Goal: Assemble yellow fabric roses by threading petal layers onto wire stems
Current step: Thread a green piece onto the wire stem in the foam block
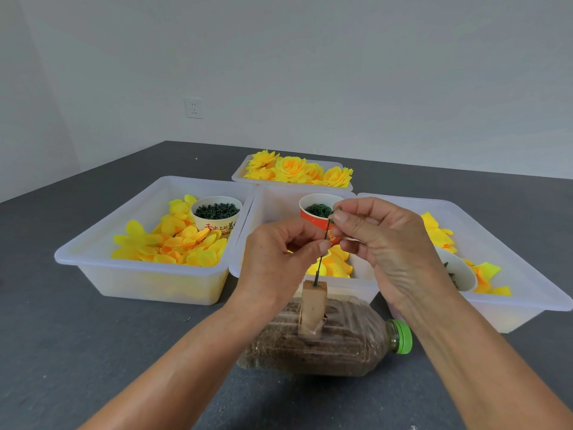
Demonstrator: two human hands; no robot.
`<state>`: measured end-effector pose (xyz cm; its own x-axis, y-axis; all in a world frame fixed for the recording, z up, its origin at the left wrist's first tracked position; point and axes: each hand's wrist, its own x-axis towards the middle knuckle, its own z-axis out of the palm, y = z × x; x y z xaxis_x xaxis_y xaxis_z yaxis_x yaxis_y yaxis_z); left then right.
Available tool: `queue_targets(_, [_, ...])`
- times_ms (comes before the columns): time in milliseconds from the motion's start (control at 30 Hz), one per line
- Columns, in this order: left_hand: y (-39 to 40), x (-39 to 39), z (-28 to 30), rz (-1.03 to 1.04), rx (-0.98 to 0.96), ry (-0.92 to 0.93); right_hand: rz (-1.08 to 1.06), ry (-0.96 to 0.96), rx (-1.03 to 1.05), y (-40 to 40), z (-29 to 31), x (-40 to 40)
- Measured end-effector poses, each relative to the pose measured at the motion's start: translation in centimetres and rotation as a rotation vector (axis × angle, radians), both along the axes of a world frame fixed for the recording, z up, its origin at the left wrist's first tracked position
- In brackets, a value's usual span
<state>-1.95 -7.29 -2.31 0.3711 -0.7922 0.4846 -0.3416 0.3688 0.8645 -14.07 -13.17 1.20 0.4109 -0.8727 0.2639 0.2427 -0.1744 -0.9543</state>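
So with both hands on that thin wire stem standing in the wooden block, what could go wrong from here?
1. The thin dark wire stem is pinched midway by the left hand; a push from the right hand at the tip could bend it.
2. The wooden block rides on a sand-filled plastic bottle lying on its side, which might roll.
3. The small green piece at the right fingertips could slip away.

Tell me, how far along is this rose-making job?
Done: several finished yellow roses fill the far tray. In hand: the left hand pinches a bare wire stem standing in a wooden block, while the right hand holds a small green piece at its top; no petals are on it yet. Left: loose petals still heap the nearer trays.
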Motion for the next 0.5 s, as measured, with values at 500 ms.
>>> queue_targets(500, [-0.01,-0.08,0.0,0.018,-0.002,-0.016,0.027,-0.063,0.03,0.01,-0.03,0.44])
